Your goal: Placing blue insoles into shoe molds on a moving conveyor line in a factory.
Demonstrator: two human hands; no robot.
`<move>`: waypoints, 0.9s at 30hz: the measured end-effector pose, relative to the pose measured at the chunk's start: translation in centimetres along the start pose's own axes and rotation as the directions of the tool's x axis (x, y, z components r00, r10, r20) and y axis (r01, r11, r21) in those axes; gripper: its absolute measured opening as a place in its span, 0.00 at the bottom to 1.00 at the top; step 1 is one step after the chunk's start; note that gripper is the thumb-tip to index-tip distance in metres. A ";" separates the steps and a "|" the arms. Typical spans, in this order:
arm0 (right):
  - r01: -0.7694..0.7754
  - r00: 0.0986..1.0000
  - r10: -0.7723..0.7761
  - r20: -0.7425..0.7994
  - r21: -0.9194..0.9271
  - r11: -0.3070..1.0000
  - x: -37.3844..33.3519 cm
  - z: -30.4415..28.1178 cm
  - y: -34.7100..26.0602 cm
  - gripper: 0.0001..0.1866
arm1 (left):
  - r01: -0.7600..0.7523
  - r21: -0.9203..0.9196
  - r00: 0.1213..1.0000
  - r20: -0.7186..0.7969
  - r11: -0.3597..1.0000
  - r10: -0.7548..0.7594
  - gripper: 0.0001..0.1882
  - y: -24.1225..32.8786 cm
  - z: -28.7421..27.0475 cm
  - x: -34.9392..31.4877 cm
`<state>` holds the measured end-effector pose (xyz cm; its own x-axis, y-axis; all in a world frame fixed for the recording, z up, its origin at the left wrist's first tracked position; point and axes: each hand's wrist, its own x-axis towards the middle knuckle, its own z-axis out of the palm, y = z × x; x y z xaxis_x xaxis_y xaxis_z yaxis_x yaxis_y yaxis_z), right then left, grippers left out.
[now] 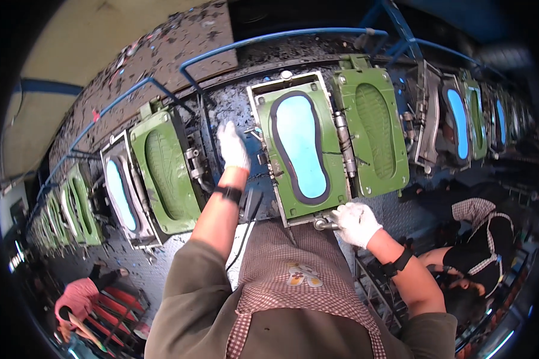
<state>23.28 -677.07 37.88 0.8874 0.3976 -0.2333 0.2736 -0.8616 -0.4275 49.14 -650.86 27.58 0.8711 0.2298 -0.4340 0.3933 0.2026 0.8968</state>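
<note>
A green shoe-sole mould (339, 198) lies hinged wide in front of me. On its left half rests a light-blue sole (299, 143) with a black rim. Its right half is a green lid (374, 128) with a patterned sole-shaped hollow. My left hand (232, 145), in a white glove, hovers left of the mould with fingers stretched out, apart from the small side latch (254, 130). At the mould's near edge, my gloved right hand (356, 225) is closed around a metal handle (324, 224); its palm side is hidden.
More green moulds (161, 170) stand in a row on both sides, some with blue soles (457, 122). A blue rail (269, 40) runs behind them. Black scraps litter the board (179, 36) beyond. One person (81, 299) is at lower left, another (485, 239) at lower right.
</note>
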 end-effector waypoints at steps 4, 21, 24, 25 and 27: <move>-0.035 0.993 0.035 0.108 -0.004 0.999 -0.5 -0.5 0.2 0.16 | 0.220 -0.396 0.942 0.322 0.892 -0.089 0.30 -3.2 -0.5 -3.4; -0.263 0.919 0.362 -0.158 0.437 0.860 -6.0 -5.8 6.9 0.17 | -0.833 0.539 0.397 0.741 -0.126 0.541 0.16 5.4 14.8 -10.8; -0.343 0.850 0.491 -0.190 0.506 0.791 -8.6 -5.8 8.4 0.16 | -0.804 0.582 0.478 0.753 -0.119 0.452 0.12 5.9 16.6 -11.1; -0.353 0.828 0.525 -0.198 0.543 0.762 -9.1 -5.9 9.0 0.15 | -0.798 0.573 0.408 0.741 -0.187 0.534 0.13 5.2 16.0 -10.4; -0.361 0.799 0.548 -0.248 0.530 0.767 -10.2 -5.9 10.3 0.14 | -0.767 0.594 0.403 0.739 -0.241 0.541 0.13 4.6 16.1 -10.3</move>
<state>19.21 -691.88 40.97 0.9508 -0.2332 -0.2038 -0.3077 -0.6370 -0.7068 46.66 -667.61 37.56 0.7805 -0.5012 0.3736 -0.5884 -0.7909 0.1682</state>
